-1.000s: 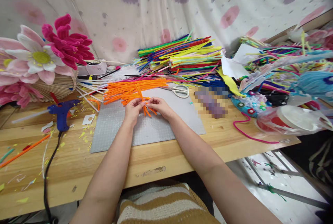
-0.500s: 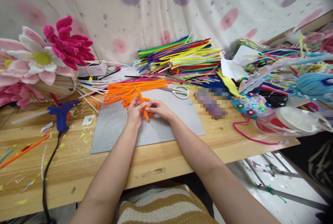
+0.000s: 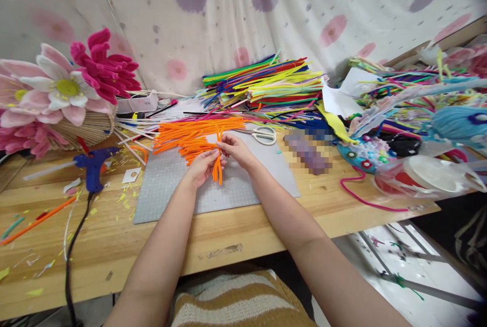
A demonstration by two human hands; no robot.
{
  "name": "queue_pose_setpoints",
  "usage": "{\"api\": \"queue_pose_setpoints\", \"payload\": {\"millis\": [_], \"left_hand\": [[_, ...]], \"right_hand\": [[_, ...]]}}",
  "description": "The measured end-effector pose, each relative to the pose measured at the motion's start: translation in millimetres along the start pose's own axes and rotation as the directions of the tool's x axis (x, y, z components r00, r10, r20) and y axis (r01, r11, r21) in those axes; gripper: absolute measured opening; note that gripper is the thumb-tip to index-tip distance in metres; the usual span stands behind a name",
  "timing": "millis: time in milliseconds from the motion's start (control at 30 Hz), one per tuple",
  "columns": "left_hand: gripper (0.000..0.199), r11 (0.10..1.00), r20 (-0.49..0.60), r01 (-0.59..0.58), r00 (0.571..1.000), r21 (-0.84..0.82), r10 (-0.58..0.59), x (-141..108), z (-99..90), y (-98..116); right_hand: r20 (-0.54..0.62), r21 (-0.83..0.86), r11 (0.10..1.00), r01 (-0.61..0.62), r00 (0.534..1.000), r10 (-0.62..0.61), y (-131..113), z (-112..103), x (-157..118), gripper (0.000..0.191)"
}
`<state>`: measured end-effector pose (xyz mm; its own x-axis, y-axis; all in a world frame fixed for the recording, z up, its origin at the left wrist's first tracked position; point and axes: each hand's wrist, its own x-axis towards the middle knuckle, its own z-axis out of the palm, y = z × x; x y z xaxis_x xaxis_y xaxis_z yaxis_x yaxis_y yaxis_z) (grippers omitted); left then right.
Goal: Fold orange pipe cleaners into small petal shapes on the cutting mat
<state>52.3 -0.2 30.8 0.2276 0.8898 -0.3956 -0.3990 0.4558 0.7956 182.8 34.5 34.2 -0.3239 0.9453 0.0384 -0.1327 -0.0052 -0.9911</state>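
Note:
Between my two hands is a small bunch of orange pipe cleaners (image 3: 217, 174), held roughly upright with ends sticking out above and below the fingers. My left hand (image 3: 203, 167) is closed round its lower middle. Just above, the fingers of my right hand (image 3: 233, 148) pinch the same bunch. Behind the hands a pile of loose orange pipe cleaners (image 3: 178, 134) lies across the far edge of the grey cutting mat (image 3: 163, 185). Scissors with pale handles (image 3: 264, 136) rest on the mat's back edge, right of the pile.
A blue glue gun (image 3: 93, 167) with a black cord stands at left, below fabric flowers (image 3: 68, 87). Bundles of coloured pipe cleaners (image 3: 266, 83) fill the back. At right are a bagged white-lidded container (image 3: 429, 175) and a pink pipe cleaner (image 3: 367, 200). Yellow scraps litter the left tabletop.
The bunch has shifted slightly right and turned more upright, its lower ends now hanging further below my fingers. My right hand has moved up to hold it above my left.

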Motion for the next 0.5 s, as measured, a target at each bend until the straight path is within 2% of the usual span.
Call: {"api": "queue_pose_setpoints", "payload": {"millis": [133,267,400,500], "left_hand": [[0.011,0.999,0.010,0.046,0.999,0.004,-0.046,-1.9,2.7,1.5],[0.006,0.999,0.022,0.032,0.999,-0.023,-0.031,-1.7,4.8,1.9],[0.006,0.996,-0.041,-0.010,0.999,-0.086,0.007,-0.1,2.3,2.4],[0.007,0.994,-0.031,-0.011,0.999,-0.105,0.008,0.3,-0.1,1.6]], "right_hand": [[-0.018,-0.004,1.000,0.027,0.999,-0.027,-0.4,-1.8,1.3,0.029],[-0.045,0.026,0.999,0.040,0.998,-0.039,1.0,-0.1,2.4,0.030],[0.030,0.112,0.994,-0.010,1.000,0.006,0.7,1.1,1.4,0.038],[0.062,0.199,0.978,-0.057,0.997,0.046,1.6,1.4,0.5,0.043]]}}
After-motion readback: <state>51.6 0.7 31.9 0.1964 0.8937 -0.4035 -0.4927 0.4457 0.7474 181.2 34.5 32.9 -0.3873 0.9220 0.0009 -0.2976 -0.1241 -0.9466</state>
